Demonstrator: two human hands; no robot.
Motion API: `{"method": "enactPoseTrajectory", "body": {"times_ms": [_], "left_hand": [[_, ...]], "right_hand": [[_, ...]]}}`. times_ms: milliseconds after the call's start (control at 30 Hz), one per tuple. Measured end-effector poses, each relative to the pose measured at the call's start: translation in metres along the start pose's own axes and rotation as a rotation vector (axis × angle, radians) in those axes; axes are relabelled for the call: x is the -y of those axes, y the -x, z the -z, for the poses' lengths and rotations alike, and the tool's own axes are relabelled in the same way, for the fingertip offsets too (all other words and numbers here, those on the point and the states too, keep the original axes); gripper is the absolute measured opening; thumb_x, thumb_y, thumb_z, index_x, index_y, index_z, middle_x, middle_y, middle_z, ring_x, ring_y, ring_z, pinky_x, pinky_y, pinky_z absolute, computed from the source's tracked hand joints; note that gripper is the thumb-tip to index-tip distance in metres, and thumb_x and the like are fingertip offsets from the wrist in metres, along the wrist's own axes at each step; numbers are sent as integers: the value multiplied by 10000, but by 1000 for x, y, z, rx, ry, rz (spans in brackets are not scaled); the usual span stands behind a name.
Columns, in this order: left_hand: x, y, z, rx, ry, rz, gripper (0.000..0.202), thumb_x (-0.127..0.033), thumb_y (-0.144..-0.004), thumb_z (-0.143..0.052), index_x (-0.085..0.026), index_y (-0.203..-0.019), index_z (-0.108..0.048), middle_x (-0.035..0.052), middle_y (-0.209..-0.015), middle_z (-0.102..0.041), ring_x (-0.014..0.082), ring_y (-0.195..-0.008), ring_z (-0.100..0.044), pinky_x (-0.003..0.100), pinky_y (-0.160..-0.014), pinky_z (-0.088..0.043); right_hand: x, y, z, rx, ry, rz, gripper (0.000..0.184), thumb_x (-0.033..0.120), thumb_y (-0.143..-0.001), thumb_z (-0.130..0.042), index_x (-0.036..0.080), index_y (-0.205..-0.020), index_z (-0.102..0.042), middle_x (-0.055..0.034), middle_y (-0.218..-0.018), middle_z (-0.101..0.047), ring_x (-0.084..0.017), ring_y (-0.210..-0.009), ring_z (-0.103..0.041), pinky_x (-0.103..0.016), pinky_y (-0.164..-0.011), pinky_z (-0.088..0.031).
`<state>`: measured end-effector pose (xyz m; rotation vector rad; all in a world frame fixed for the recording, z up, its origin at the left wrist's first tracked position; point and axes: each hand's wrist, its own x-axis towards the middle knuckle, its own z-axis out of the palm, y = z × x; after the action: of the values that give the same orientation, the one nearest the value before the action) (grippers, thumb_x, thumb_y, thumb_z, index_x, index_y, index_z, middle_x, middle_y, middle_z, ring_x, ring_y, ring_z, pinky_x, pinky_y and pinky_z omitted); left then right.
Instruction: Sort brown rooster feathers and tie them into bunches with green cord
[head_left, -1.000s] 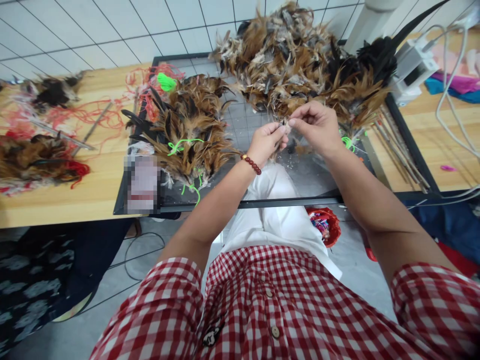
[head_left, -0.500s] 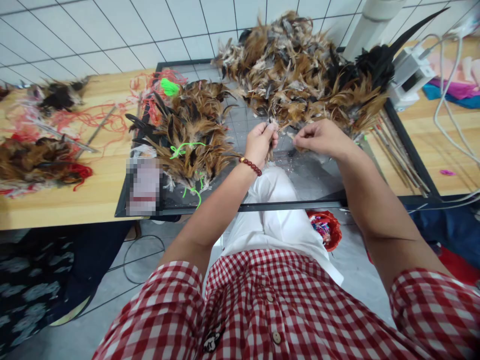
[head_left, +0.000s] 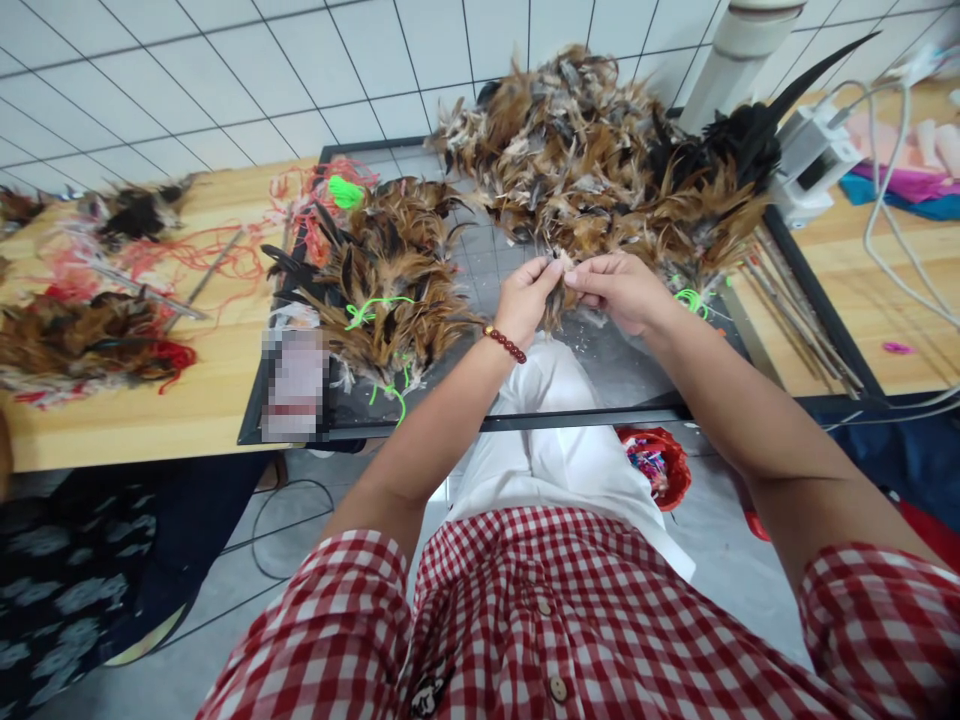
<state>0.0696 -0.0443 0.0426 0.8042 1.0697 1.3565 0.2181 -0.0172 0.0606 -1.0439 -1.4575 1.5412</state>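
Between the thumb and fingers of my left hand (head_left: 525, 292), a small bunch of brown feathers (head_left: 553, 310) is pinched, its pale quill ends up and its tips hanging down. My right hand (head_left: 621, 285) is closed in a pinch at the quill ends, its fingertips meeting those of the left; the feather between them is mostly hidden. Beyond both hands rises a big heap of loose brown and black feathers (head_left: 577, 150). To the left lie feather bundles (head_left: 405, 265), with bright green string (head_left: 375, 310) on them.
A black-framed glass panel (head_left: 585, 418) lies under the work. Thin sticks (head_left: 802, 305) rest at its right, near a white power adapter (head_left: 814, 160) with cables. More feathers (head_left: 90, 335) and red string (head_left: 217, 255) are on the left table. A red basket (head_left: 664, 470) stands below.
My right hand has moved left and now meets my left hand at the feather bunch. A green string shows beside my right wrist. The view has shifted slightly.
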Motion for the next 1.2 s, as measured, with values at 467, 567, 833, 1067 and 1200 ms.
{"method": "enactPoseTrajectory", "body": {"times_ms": [467, 567, 833, 1067, 1200], "left_hand": [[-11, -13, 10, -233, 186, -90, 245, -295, -1004, -669, -197, -788, -605, -38, -657, -659, 80, -648, -657, 201, -719, -538], [-15, -12, 10, -261, 221, -74, 274, -216, -1040, -594, -194, -768, -563, -75, -574, -561, 55, -529, -567, 179, -601, -467], [-21, -6, 4, -277, 228, -28, 342, -109, -1067, -483, -184, -739, -540, -89, -545, -524, 54, -494, -539, 201, -571, -426], [-13, -2, 0, -135, 148, -43, 307, -103, -1009, -598, -166, -709, -607, -66, -584, -611, 54, -547, -574, 196, -652, -464], [0, -5, 2, -71, 146, -57, 212, -140, -937, -722, -157, -728, -692, -40, -672, -706, 62, -625, -633, 203, -729, -502]], "right_hand": [[-4, -10, 51, -227, 607, 266, 224, 259, -740, -782, 189, -951, -811, -37, -847, -748, -165, -706, -612, -333, -725, -513], [5, -6, 71, 58, 788, 340, 151, 301, -776, -751, 225, -871, -840, -42, -840, -747, -191, -775, -649, -341, -769, -514], [-3, -11, 74, 491, 951, 322, 152, 317, -818, -697, 239, -838, -825, -62, -876, -722, -204, -830, -662, -340, -824, -527], [-11, -9, 24, 13, 329, 358, 254, 454, -853, -748, 227, -822, -640, -20, -757, -685, -167, -706, -597, -317, -716, -511], [-8, -4, -6, -119, -185, 210, 525, 538, -612, -997, 229, -831, -634, 32, -682, -710, -112, -627, -640, -239, -632, -523]]}}
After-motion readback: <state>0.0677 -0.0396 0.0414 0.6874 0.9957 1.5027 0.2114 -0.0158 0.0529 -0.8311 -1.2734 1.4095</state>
